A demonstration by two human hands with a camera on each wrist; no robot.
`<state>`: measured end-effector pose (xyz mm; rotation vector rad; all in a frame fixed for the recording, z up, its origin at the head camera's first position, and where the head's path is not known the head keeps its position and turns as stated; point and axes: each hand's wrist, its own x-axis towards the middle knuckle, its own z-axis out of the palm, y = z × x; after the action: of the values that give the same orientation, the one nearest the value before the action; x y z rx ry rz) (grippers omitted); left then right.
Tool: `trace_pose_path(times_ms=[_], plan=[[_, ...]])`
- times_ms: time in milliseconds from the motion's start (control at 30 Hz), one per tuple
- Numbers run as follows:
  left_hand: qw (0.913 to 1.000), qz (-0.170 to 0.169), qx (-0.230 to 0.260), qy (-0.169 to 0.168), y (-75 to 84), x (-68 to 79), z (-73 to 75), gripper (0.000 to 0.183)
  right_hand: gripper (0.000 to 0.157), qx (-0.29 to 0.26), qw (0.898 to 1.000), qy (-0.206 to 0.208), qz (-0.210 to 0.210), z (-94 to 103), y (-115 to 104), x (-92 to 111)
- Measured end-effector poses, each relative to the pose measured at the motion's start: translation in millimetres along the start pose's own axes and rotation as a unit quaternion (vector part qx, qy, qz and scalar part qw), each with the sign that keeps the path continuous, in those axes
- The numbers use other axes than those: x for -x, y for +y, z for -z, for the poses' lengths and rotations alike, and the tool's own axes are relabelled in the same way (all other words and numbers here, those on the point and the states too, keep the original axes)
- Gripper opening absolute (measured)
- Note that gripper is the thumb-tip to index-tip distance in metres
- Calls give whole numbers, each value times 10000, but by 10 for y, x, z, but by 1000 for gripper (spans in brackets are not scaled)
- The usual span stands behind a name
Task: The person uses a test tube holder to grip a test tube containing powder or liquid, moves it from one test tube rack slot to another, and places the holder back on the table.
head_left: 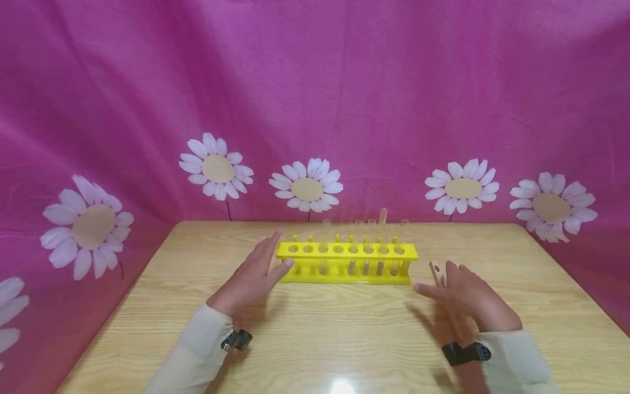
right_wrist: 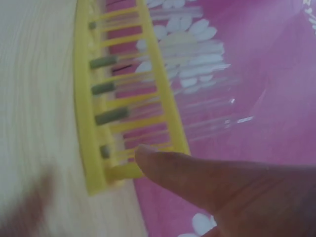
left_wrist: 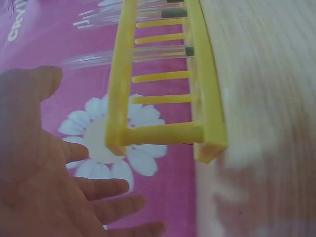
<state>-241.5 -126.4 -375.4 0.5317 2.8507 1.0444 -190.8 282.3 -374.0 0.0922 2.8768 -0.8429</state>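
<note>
A yellow test tube rack (head_left: 344, 278) stands on the table, holding several clear glass test tubes (head_left: 323, 232), most of them toward its right half. Dark grey material (right_wrist: 112, 114) sits at the bottoms of the tubes. My left hand (head_left: 253, 279) is at the rack's left end, fingers spread and thumb apart; in the left wrist view its palm faces the rack with nothing in it. Off the right end hovers my right hand (head_left: 465, 293), thumb stretched toward the rack. A small wooden piece (head_left: 435, 273) shows just beyond its fingers, partly hidden by them.
The wooden table (head_left: 334, 334) reaches back to a pink cloth (head_left: 374, 109) printed with white daisies. Dark bands with small devices (head_left: 465, 353) are worn at both wrists, over light sleeves (head_left: 197, 345). One slim tube (head_left: 383, 216) rises higher than the others.
</note>
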Motion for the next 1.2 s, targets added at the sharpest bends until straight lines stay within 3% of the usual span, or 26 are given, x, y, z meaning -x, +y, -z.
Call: trace_pose_path(times_ms=[67, 100, 233, 433, 667, 867, 1200], plan=[[9999, -19, 134, 12, -39, -29, -5, 80, 81, -190, 9998, -24, -69, -25, 61, -39], [9998, -34, 212, 24, -53, -40, -6, 79, 82, 593, 9977, -138, -312, 57, 12, -70], [9984, 26, 563, 83, -80, -67, -10, 78, 63, 692, 9965, -360, -293, 73, 32, -112], [9959, 106, 881, 154, -113, -93, -44, 75, 63, 744, 9936, -672, -527, 79, 50, -144], [9905, 68, 1320, 374, -167, -173, -102, 65, 52, 789, 9944, -521, -474, 78, 109, -153], [9832, 245, 1744, 484, -243, -226, -169, 59, 42, 717, 9956, -253, -543, 67, 159, -140], [9617, 216, 2724, 194, -383, -256, -260, 56, 36, 1015, 9930, 20, -599, 57, 180, -168]])
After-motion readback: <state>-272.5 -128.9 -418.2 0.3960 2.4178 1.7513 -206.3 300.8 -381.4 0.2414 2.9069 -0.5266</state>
